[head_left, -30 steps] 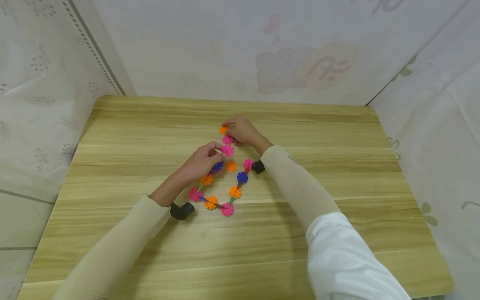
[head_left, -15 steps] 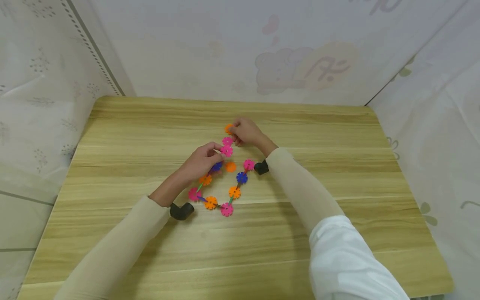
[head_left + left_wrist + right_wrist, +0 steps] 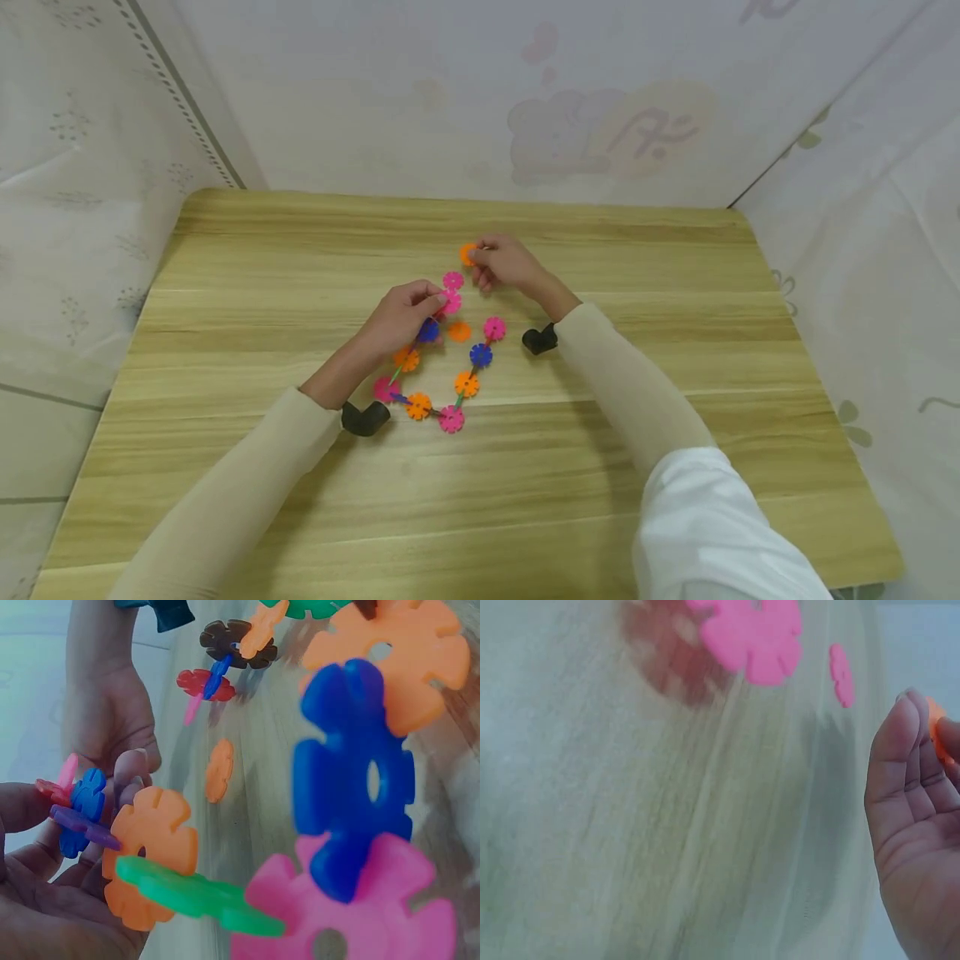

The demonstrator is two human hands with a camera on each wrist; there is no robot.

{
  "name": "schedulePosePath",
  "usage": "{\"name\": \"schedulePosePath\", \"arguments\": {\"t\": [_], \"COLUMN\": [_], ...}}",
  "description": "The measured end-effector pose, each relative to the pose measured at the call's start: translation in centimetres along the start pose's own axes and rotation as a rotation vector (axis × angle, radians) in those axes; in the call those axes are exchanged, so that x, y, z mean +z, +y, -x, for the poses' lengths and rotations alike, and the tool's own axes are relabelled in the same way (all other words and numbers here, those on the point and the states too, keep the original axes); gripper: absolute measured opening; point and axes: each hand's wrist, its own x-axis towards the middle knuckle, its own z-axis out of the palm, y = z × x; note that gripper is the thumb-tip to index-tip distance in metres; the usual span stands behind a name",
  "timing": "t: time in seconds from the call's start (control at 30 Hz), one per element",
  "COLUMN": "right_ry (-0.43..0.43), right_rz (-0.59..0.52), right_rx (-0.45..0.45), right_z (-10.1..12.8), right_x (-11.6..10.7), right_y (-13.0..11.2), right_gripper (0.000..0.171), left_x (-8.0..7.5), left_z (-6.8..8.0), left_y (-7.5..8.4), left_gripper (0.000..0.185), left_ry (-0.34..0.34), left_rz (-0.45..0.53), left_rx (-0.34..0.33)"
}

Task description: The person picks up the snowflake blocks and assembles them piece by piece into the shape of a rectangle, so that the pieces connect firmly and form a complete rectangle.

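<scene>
A chain of interlocking snowflake discs in pink, orange, blue, green and other colours curves over the table, with an orange disc on its right side. My left hand pinches the chain's upper left end, near a pink disc; a purple disc and a blue disc show by its fingers in the left wrist view. My right hand pinches a single orange snowflake disc beyond the chain. In the right wrist view its fingers partly hide that disc.
A loose pink disc lies just beyond the left fingertips. Another loose orange disc lies inside the chain's curve. Both rest on the wood-grain table, with patterned white sheeting behind it.
My right hand has shifted to the right with the orange disc, away from the loose pink disc. My left hand stays nearly in place at the chain's end.
</scene>
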Motion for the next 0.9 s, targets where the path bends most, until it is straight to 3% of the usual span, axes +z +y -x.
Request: {"name": "schedulePosePath", "arguments": {"t": [0.27, 0.47, 0.6, 0.9], "right_ry": [-0.058, -0.067, -0.05, -0.037], "right_rz": [0.051, 0.022, -0.003, -0.027], "right_rx": [-0.121, -0.144, -0.13, -0.151], "right_z": [1.6, 2.7, 3.4, 4.5], "right_x": [0.1, 0.4, 0.8, 2.0], "right_y": [-0.1, 0.2, 0.3, 0.6], "right_gripper": [0.03, 0.033, 0.031, 0.012], "left_x": [-0.1, -0.2, -0.4, -0.5], "left_z": [0.1, 0.1, 0.2, 0.1], "left_y": [-0.1, -0.1, -0.2, -0.3], "left_gripper": [0.028, 0.026, 0.026, 0.026], "left_ry": [0.049, 0.103, 0.127, 0.144], "left_rz": [0.022, 0.043, 0.105, 0.148], "left_rx": [-0.019, -0.043, -0.072, -0.1]}}
